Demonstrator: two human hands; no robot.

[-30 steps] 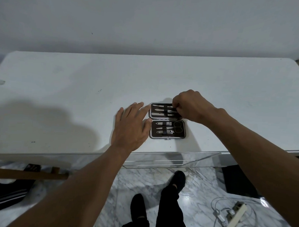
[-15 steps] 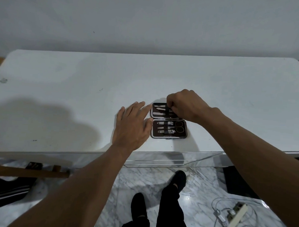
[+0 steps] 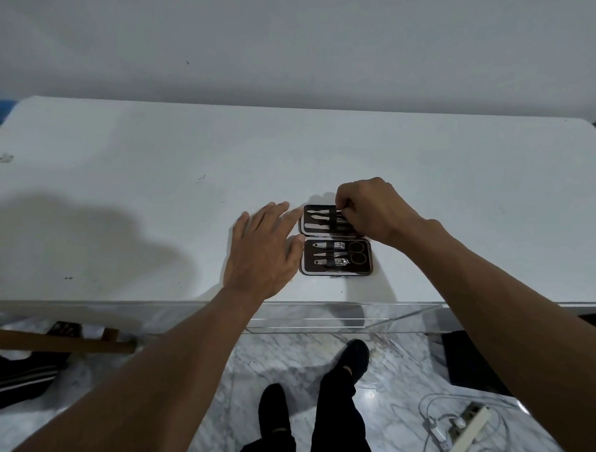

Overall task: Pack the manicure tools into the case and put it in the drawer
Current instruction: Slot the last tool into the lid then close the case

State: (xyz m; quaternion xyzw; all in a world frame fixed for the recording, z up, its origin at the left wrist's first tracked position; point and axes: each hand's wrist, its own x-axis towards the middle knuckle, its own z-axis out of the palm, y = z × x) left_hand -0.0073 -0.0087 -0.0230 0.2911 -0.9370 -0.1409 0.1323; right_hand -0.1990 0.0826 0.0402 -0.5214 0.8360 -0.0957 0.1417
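Observation:
A small dark manicure case (image 3: 335,270) lies open flat on the white table (image 3: 155,171) near its front edge. Its near half holds clippers, files and small scissors (image 3: 357,253) under an elastic strap. The far half holds several slim metal tools (image 3: 315,219). My right hand (image 3: 370,208) is over the far half's right side, fingertips pinched on a tool at the strap; which tool is hidden by the fingers. My left hand (image 3: 261,248) lies flat on the table, fingers spread, touching the case's left edge.
A clear acrylic drawer (image 3: 337,318) juts out below the table's front edge. On the marble floor lie a white power strip with cables (image 3: 465,428), a dark mat (image 3: 468,363) at right, and a wooden bar (image 3: 52,340) with dark cloth at left. My feet stand below.
My right hand has shifted left along the far half of the case, fingers closing on a tool at the strap. My left hand has stayed flat beside the case.

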